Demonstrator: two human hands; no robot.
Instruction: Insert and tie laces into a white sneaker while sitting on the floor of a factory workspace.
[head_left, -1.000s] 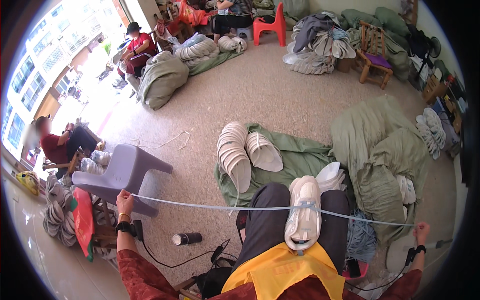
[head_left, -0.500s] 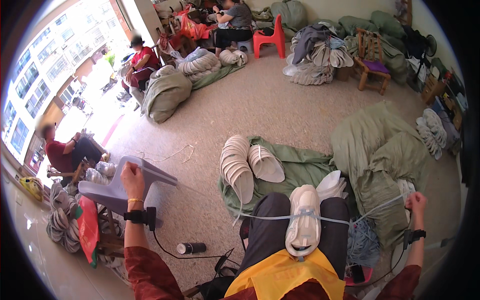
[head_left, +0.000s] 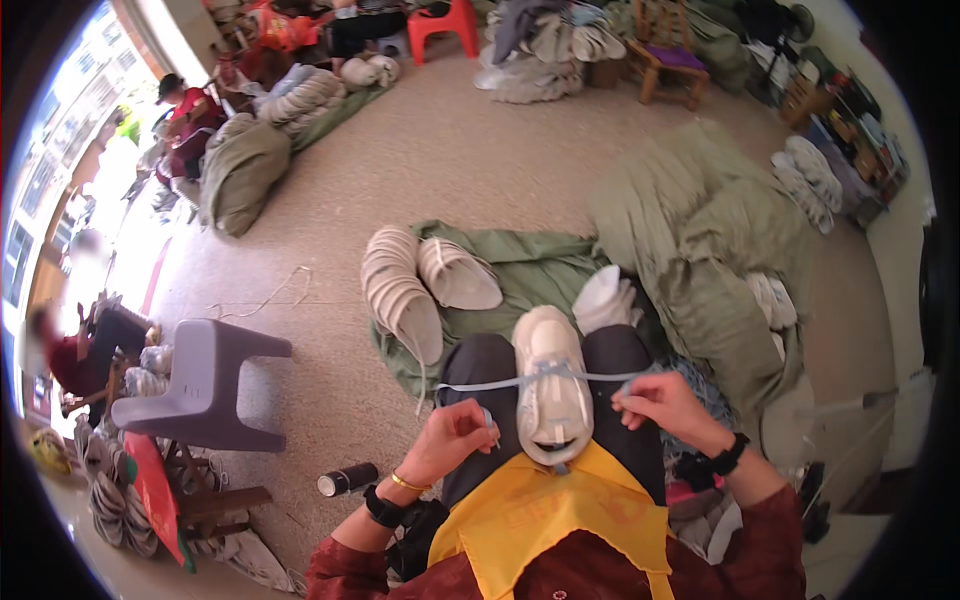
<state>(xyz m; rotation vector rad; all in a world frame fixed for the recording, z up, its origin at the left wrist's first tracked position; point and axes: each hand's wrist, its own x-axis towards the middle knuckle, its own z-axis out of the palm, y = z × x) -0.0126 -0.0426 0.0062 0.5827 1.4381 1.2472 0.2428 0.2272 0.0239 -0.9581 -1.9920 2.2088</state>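
A white shoe (head_left: 552, 385) lies on my lap between my knees, toe pointing away. A pale blue-white lace (head_left: 520, 381) runs across its top from side to side. My left hand (head_left: 455, 437) is closed on the lace's left end, just left of the shoe. My right hand (head_left: 662, 404) pinches the lace's right end on the shoe's other side. Both hands sit close to the shoe, above a yellow apron (head_left: 545, 510).
Stacks of white shoe uppers (head_left: 402, 290) lie on a green cloth (head_left: 530, 270) ahead. A grey plastic stool (head_left: 205, 383) stands at left, a dark can (head_left: 347, 479) on the floor. Green sacks (head_left: 700, 240) lie at right. Other people sit at far left and back.
Both arms were stretched wide, pulling the lace taut; they have since come in close to the shoe, still holding the lace ends.
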